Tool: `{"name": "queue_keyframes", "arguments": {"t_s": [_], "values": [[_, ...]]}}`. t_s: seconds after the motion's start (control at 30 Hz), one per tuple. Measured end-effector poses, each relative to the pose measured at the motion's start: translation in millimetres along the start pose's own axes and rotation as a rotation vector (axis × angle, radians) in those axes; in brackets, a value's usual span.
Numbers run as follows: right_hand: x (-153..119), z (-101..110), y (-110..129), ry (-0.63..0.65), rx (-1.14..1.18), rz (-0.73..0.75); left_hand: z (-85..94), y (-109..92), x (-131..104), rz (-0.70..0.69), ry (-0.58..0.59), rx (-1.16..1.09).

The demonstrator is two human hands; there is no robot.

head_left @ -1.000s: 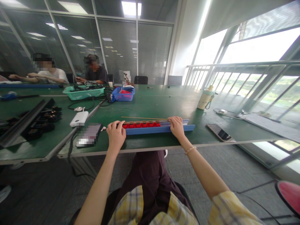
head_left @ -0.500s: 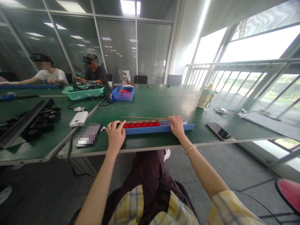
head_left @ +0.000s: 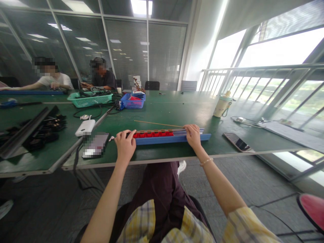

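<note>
A long blue channel [head_left: 162, 140] lies near the table's front edge, with a row of several red pieces [head_left: 159, 134] inside and a pale, shiny strip [head_left: 179, 132] towards its right end. My left hand [head_left: 126, 143] is closed over the channel's left end, its fingertips pressing beside the red pieces. Over the right part of the channel, my right hand [head_left: 193, 135] pinches a thin orange strand [head_left: 157, 123]. One length slants left above the table; another runs along the top of the red pieces to my left fingertips. What lies under both palms is hidden.
A phone [head_left: 236, 141] and a bottle [head_left: 222, 106] stand to the right, another phone [head_left: 96, 145] and a white device [head_left: 85, 128] to the left. Farther back are a green basket [head_left: 89, 100] and a blue basket [head_left: 134, 104]. Two people sit at the far left.
My right hand has shifted slightly right along the channel. The strand's free length has swung away from the channel at its left end. My left hand stays in place.
</note>
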State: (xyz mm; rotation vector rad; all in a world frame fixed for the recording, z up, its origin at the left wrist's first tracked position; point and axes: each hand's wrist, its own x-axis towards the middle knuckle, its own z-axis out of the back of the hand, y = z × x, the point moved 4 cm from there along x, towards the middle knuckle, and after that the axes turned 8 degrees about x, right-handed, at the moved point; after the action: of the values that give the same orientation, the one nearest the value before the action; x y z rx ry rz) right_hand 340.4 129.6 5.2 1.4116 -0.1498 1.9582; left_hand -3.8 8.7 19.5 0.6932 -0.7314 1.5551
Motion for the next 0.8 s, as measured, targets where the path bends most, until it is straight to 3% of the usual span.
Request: {"name": "queue_keyframes", "arguments": {"t_s": [0.8], "values": [[1.3, 1.3, 8.5, 0.068, -0.031, 0.002, -6.3, 4.4, 0.1, 0.055, -0.006, -0.012]]}}
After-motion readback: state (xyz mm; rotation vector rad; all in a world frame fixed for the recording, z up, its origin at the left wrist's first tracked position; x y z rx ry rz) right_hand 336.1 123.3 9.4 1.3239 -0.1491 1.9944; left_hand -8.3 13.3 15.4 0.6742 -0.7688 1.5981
